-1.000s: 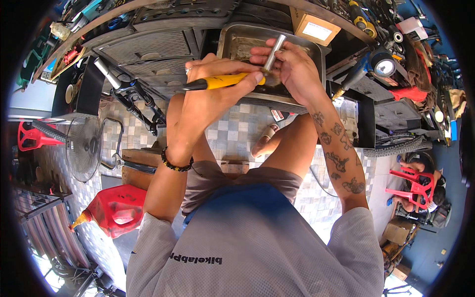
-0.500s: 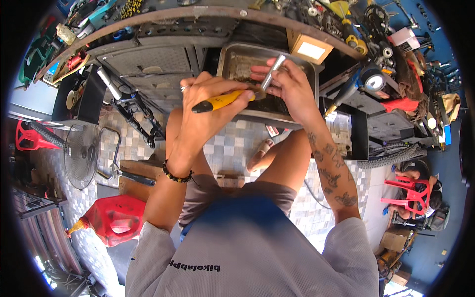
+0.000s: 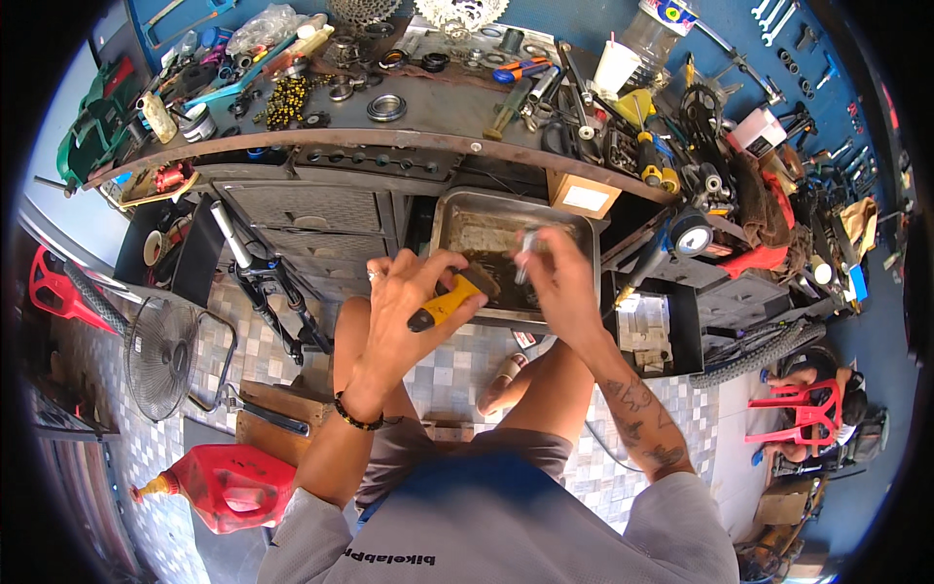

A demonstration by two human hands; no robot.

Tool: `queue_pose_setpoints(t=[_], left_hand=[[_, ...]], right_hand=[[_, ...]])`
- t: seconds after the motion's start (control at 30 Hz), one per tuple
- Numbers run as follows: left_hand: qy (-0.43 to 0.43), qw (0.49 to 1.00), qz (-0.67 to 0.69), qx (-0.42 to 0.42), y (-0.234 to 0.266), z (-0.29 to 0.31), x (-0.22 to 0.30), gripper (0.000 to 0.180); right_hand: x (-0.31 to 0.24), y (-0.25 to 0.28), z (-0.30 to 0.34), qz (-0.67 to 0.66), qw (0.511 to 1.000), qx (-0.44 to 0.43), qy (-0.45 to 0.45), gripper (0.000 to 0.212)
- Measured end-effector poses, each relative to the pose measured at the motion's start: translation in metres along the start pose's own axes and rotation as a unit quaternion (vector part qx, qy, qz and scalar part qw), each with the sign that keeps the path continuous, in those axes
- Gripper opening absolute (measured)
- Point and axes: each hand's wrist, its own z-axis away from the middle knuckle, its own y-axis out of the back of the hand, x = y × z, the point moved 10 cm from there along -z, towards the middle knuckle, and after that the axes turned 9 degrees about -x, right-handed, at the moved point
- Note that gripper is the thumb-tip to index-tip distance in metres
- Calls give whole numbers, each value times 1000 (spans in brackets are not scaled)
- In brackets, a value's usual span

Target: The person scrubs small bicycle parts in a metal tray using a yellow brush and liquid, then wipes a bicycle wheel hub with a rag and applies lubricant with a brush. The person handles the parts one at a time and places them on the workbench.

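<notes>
Within left hand [image 3: 397, 300], yellow-handled tool [image 3: 450, 305]

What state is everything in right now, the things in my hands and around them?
Yellow-and-black-handled brush: held in the left hand.
Silver metal tube: held in the right hand, blurred.
Rectangular metal tray: stained dark inside.
Black drawer on the right: pulled open.
White cup with straw: upright.
Black floor fan: standing; can't tell whether it's spinning.

At lower centre, lettering [image 3: 391, 559] is crossing the grey shirt [image 3: 506, 526] upside down. Right of upper centre, a cardboard box [image 3: 581, 180] is bearing an unreadable white label [image 3: 585, 200].
</notes>
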Motion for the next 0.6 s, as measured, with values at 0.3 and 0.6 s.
queue_pose_setpoints(t=[0.3,0.6], left_hand=[[198,918,341,27,-8,32,-59,40],[192,915,355,15,4,60,-54,25]], right_hand=[[-173,118,-120,191,903,161,351,27],[-110,115,-289,516,821,-22,244,26]])
